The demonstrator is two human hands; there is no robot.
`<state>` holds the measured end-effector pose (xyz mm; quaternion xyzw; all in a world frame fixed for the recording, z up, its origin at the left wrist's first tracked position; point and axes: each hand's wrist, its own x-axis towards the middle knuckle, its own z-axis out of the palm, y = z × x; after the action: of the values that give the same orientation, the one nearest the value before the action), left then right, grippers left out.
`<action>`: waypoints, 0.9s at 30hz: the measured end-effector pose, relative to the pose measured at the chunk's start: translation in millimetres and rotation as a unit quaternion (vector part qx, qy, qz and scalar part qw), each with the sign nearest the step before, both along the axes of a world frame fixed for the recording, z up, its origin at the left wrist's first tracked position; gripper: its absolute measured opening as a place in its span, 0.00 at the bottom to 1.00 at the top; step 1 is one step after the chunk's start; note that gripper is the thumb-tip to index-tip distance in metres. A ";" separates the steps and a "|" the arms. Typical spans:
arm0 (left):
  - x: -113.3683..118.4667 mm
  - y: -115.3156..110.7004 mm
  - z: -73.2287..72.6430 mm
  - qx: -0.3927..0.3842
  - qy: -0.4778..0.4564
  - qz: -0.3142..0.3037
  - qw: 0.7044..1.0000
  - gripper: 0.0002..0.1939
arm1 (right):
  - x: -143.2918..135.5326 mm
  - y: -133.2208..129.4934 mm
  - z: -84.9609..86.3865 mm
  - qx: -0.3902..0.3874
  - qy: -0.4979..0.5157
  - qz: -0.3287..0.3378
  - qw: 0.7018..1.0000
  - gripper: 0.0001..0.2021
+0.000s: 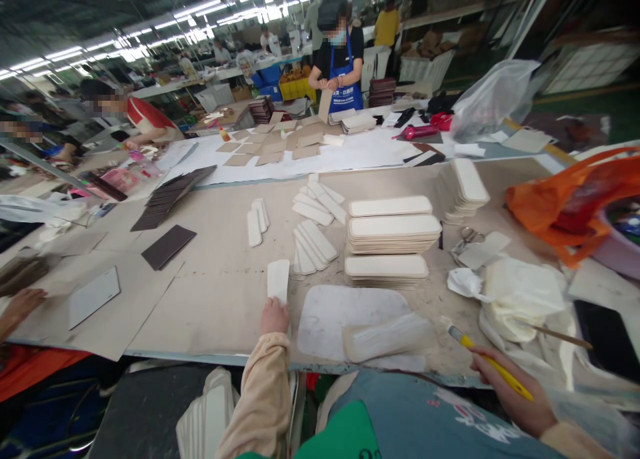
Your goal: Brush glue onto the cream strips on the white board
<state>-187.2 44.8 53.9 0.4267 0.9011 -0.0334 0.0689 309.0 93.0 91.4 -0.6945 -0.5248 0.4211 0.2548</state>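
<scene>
My left hand (275,317) is closed on the lower end of a white strip (278,280) lying near the table's front edge. In my right hand (513,387), at the right, is a brush with a yellow handle (505,373), its bristles pointing up and left. Between the hands lie a pale rounded sheet (325,319) and a translucent strip (390,339). Beyond them stand stacks of white rounded strips (387,267), with fanned white pieces (315,245) to their left.
Scissors (470,235), a crumpled white bag (525,289), a black phone (607,335) and an orange bag (555,199) are at the right. Dark rectangular pieces (169,247) lie at the left. Another person's hand (23,309) rests at the left edge. A person in a blue apron (346,72) stands across the table.
</scene>
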 end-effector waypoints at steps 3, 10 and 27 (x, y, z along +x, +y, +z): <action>-2.9 -1.0 2.4 -0.014 -0.006 -0.007 1.000 0.14 | -2.1 1.0 4.8 -0.006 0.012 0.018 1.000 0.22; -7.5 -1.6 1.0 -0.020 -0.018 -0.037 0.999 0.15 | -2.7 2.3 11.5 -0.006 0.026 0.058 0.998 0.22; -0.4 -2.4 3.3 -0.012 0.039 -0.027 0.999 0.15 | 32.9 -0.8 -40.7 -0.019 0.065 0.069 0.995 0.17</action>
<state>-187.6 42.4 57.2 0.4487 0.8907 -0.0623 0.0381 341.9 92.3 50.7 -0.6324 -0.5455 0.4919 0.2460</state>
